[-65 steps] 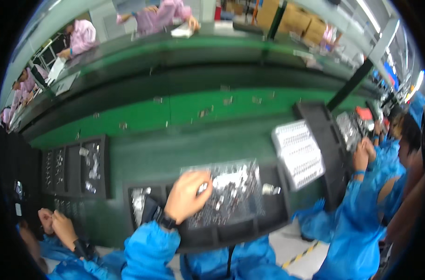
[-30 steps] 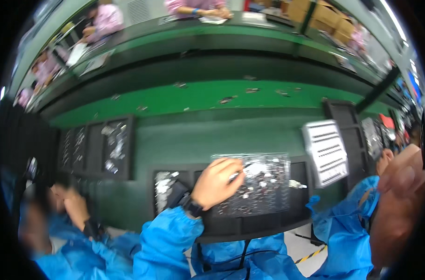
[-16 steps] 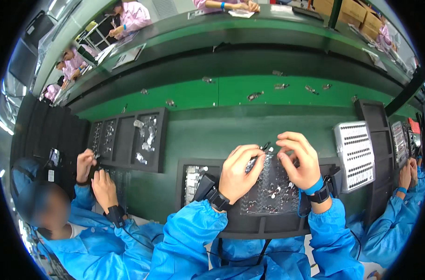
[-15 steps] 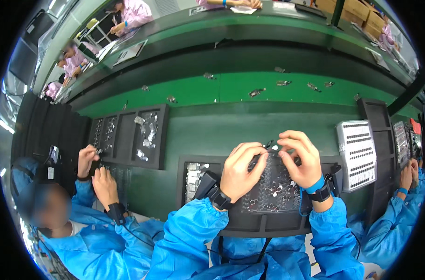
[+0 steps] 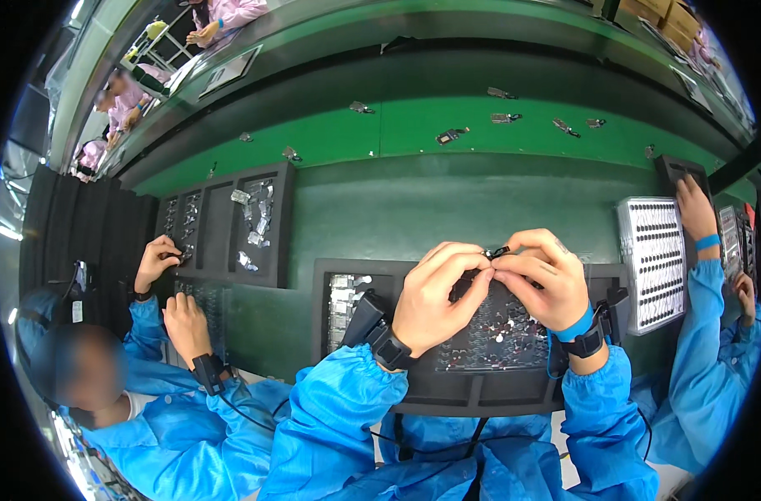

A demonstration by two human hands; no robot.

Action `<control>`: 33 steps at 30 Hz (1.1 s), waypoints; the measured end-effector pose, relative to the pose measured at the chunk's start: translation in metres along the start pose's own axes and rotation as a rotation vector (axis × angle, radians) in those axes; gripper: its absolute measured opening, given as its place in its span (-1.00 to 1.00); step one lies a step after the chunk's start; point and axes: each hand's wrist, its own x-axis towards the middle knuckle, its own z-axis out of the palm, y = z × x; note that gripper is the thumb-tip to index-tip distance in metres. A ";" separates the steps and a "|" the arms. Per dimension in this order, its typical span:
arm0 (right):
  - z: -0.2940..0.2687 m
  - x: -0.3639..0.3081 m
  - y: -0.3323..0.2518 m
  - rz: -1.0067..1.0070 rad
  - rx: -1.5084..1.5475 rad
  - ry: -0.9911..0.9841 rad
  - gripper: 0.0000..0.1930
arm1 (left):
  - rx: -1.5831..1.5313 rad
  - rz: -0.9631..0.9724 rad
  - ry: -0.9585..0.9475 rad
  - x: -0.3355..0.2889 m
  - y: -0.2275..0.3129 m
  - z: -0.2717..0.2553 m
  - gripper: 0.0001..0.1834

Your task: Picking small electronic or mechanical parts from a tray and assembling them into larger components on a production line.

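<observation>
My left hand (image 5: 439, 294) and my right hand (image 5: 554, 285) meet fingertip to fingertip above a black foam tray (image 5: 472, 407). Both pinch a small dark part with a short black strip (image 5: 499, 251); the fingers hide most of it. Under my hands, inside the foam tray, lies a clear plastic tray (image 5: 490, 357) with many tiny silver and dark pieces. Flat silver parts (image 5: 345, 301) fill the compartment beside my left wrist. A black device is strapped to each of my wrists.
At right stands a white tray (image 5: 654, 265) with rows of black pieces; a co-worker's arm (image 5: 702, 250) reaches past it. Another co-worker's hands (image 5: 187, 324) work at left, near a black compartment tray (image 5: 217, 238). Small metal parts (image 5: 505, 118) lie on the green strip (image 5: 330, 125) ahead.
My right fingers have closed in and now pinch the small part together with my left. The right-hand co-worker's arm has stretched forward to the black tray behind the white one.
</observation>
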 end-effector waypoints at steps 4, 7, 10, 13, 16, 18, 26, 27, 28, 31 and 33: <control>-0.002 -0.001 0.000 -0.026 -0.012 0.044 -0.81 | -0.087 -0.030 -0.054 0.000 0.004 -0.001 -0.86; -0.003 0.000 -0.001 -0.033 0.005 0.040 -0.82 | -0.112 -0.055 -0.075 0.000 0.005 -0.003 -0.87; -0.006 0.001 -0.004 -0.008 0.004 0.040 -0.83 | -0.122 -0.056 -0.066 0.000 0.005 -0.001 -0.86; -0.007 0.000 -0.005 0.000 0.004 0.075 -0.82 | -0.114 -0.066 -0.045 0.000 0.004 -0.001 -0.83; -0.011 0.002 -0.010 0.029 0.017 0.061 -0.82 | -0.092 -0.072 -0.025 0.000 0.002 -0.003 -0.82; -0.015 0.002 -0.014 0.124 0.079 0.059 -0.86 | -0.080 -0.063 -0.015 -0.001 0.001 -0.001 -0.82; -0.023 -0.001 -0.010 0.688 0.850 0.031 -0.91 | -0.519 -0.439 -0.039 -0.004 -0.002 0.000 -0.82; -0.024 -0.001 -0.009 0.703 0.855 0.023 -0.90 | -0.519 -0.440 -0.039 -0.004 -0.002 0.000 -0.82; -0.024 -0.001 -0.008 0.704 0.856 0.023 -0.90 | -0.516 -0.432 -0.042 -0.003 -0.002 0.000 -0.82; -0.024 -0.002 -0.005 0.697 0.858 0.016 -0.89 | -0.520 -0.412 -0.041 -0.003 0.000 0.001 -0.82; -0.024 -0.003 -0.004 0.717 0.911 0.010 -0.89 | -0.528 -0.401 -0.038 -0.003 0.000 0.001 -0.82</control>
